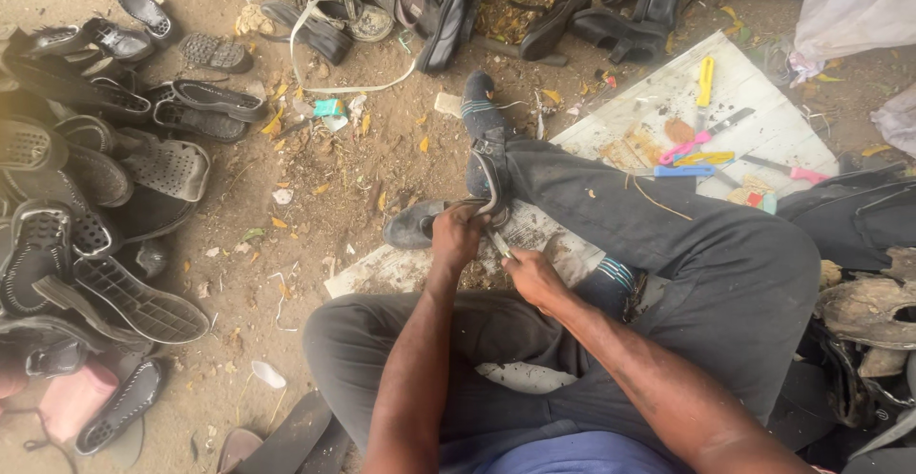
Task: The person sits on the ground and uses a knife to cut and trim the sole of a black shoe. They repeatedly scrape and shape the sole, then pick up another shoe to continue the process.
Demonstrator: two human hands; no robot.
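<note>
- The left hand, at the centre of the frame, has its fingers curled tight around a dark sandal, pinning it against the stretched-out leg.
- The right hand, just right of it, pinches a small metal blade whose tip meets the sandal's strap.
- A white board at upper right carries a yellow tool and a pink one.
- Worn soles and shoes pile up along the left edge.
</note>
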